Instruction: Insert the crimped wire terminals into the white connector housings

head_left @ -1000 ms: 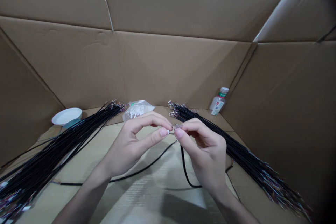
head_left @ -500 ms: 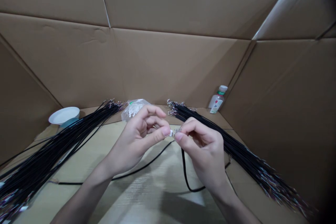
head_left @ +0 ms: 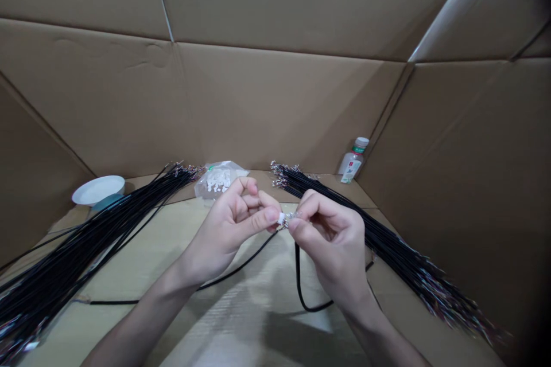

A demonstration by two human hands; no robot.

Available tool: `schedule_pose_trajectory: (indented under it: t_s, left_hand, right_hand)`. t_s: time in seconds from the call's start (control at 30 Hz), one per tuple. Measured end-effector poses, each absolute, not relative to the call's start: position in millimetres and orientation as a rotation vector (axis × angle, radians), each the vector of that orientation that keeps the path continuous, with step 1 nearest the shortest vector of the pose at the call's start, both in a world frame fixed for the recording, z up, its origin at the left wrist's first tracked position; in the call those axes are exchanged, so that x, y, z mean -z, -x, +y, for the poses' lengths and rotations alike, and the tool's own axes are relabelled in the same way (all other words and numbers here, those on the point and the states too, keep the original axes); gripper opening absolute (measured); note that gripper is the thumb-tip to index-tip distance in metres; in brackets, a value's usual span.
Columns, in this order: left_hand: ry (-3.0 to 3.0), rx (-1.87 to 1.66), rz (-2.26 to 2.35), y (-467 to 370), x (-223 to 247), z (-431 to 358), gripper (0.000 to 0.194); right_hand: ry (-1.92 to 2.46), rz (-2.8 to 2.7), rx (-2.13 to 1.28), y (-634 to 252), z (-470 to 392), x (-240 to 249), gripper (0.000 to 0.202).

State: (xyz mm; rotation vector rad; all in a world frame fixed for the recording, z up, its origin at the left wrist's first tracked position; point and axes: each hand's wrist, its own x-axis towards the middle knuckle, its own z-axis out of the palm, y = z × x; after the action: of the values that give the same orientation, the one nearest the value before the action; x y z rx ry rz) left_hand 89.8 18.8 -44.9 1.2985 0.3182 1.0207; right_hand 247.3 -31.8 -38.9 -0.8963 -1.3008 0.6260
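We pinch a small white connector (head_left: pixel 281 218) between thumb and finger of our left hand (head_left: pixel 226 229); our right hand (head_left: pixel 333 235), likewise pinched, grips thin wires (head_left: pixel 290 220) beside it. Cable bundles (head_left: pixel 112 235) flank the connector, leaving room; the cardboard wall (head_left: pixel 279 109) rises beyond it.

Pinching a tiny white connector (head_left: pixel 281 218) in the left hand (head_left: pixel 224 235), holding fine wire ends (head_left: pixel 290 217) in the right hand (head_left: pixel 333 241) just beside it. Got a black cable bundle (head_left: pixel 107 235) off left, a second bundle (head_left: pixel 396 249) off right, baggie (head_left: pixel 236 171) and bottle (head_left: pixel 353 161) out back.
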Motion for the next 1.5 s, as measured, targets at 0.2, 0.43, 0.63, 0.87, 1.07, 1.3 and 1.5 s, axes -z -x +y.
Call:
schedule_pose_trajectory:
  t_s: [0.2, 0.43, 0.63, 0.87, 1.07, 1.3, 1.5]
  left_hand:
    - [-1.268, -1.054, 0.271, -93.3, 46.0, 17.9, 0.032]
    - [-1.331, -1.054, 0.305, -90.4, 44.1, 18.8, 0.031]
    - [-1.352, -1.043, 0.336, -87.6, 42.0, 17.6, 0.031]
    - [-1.449, -1.155, 0.397, -88.5, 42.7, 14.9, 0.03]
    - [-1.582, -1.315, 0.492, -86.2, 39.7, 8.8, 0.032]
    - [-1.626, -1.372, 0.528, -81.5, 39.5, 5.1, 0.032]
    - [-1.565, -1.427, 0.522, -86.1, 37.2, 2.3, 0.035]
  right_hand:
    - [0.89, -1.292, -0.628, -247.9, -31.2, 38.5, 0.021]
    - [0.874, -1.337, -0.555, -247.5, -31.3, 37.6, 0.02]
    - [0.898, -1.368, -0.519, -249.0, -33.9, 35.1, 0.021]
    - [0.926, -1.36, -0.528, -249.7, -32.0, 35.2, 0.019]
    - [0.895, -1.431, -0.479, -251.3, -32.3, 36.9, 0.02]
    - [0.847, -1.518, -0.45, -252.0, -31.1, 41.5, 0.016]
    - [0.823, -1.541, -0.432, -247.5, -30.5, 47.9, 0.014]
